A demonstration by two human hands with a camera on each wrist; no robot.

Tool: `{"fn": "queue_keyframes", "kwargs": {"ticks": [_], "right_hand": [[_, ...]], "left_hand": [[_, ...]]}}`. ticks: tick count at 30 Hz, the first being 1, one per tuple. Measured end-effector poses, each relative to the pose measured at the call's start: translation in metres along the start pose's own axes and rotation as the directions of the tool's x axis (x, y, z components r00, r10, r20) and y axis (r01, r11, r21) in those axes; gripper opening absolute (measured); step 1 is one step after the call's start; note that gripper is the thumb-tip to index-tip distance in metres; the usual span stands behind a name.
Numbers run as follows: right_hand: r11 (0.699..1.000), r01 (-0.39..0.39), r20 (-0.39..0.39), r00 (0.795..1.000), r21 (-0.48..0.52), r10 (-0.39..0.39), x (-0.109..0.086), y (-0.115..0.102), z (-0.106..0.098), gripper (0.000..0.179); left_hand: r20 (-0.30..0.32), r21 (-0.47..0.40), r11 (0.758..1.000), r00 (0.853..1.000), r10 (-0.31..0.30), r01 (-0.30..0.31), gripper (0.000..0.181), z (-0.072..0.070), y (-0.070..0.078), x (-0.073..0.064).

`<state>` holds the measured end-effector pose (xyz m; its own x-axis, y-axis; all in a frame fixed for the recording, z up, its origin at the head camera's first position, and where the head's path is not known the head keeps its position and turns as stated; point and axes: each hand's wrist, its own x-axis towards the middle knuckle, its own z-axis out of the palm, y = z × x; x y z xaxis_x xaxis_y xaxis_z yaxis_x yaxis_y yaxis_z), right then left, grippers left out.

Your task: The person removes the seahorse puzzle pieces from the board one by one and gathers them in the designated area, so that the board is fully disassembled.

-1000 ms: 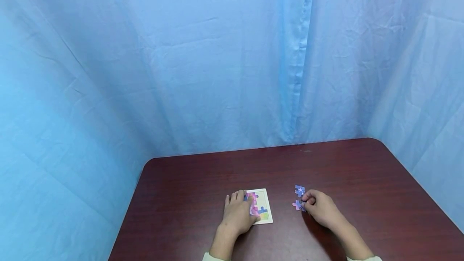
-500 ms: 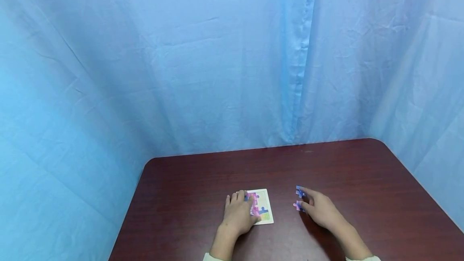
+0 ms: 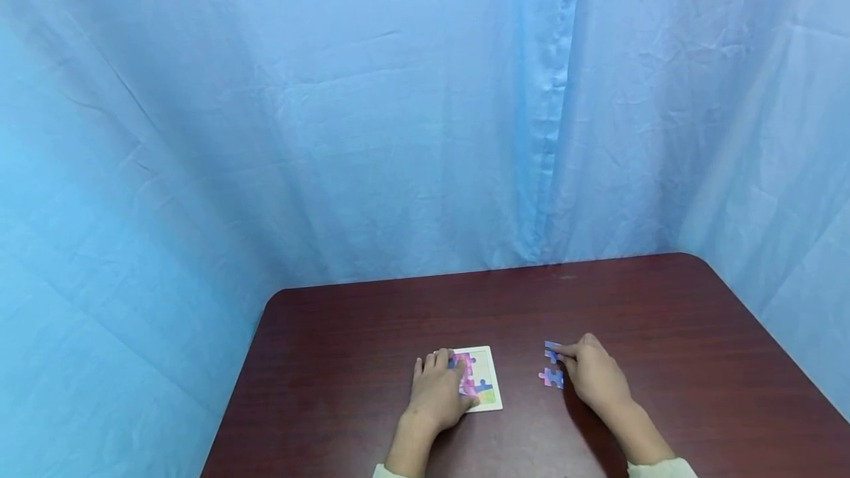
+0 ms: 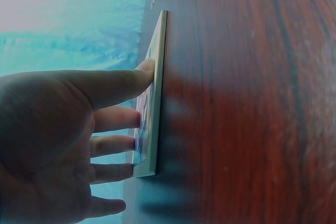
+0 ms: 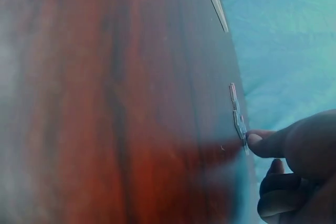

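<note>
Left hand point(image 3: 434, 393), fingers straight and spread, rests on a square white-rimmed jigsaw board point(image 3: 496, 378) on a dark-red wood-grained table point(image 3: 345, 338); to its right, a purple-pink jigsaw piece point(image 3: 551, 378); just beyond, the right hand point(image 3: 600, 375) touches a blue jigsaw piece point(image 3: 550, 345), whether pinching is unclear

Soft shadows beside both hands point(image 3: 600, 375), wrist views hazy

Right hand point(image 3: 600, 376) (now) off nearer piece point(image 3: 552, 378).
</note>
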<state>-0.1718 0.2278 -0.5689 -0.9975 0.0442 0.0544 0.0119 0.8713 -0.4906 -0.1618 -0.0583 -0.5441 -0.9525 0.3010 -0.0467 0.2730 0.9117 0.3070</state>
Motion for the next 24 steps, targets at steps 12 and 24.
{"fn": "queue_keyframes", "kwargs": {"ticks": [12, 24], "right_hand": [[0.999, 0.051, -0.028, 0.998, -0.017, -0.052, 0.007, 0.005, -0.002, 0.022], [0.991, 0.034, 0.06, 0.997, 0.127, -0.041, 0.009, -0.007, -0.008, 0.025]], "left_hand": [[0.006, -0.009, 1.0, 1.0, 0.0, 0.0, 0.07, -0.003, 0.001, 0.0], [0.018, -0.004, 1.0, 1.0, -0.005, 0.005, 0.07, -0.002, -0.001, 0.002]]}}
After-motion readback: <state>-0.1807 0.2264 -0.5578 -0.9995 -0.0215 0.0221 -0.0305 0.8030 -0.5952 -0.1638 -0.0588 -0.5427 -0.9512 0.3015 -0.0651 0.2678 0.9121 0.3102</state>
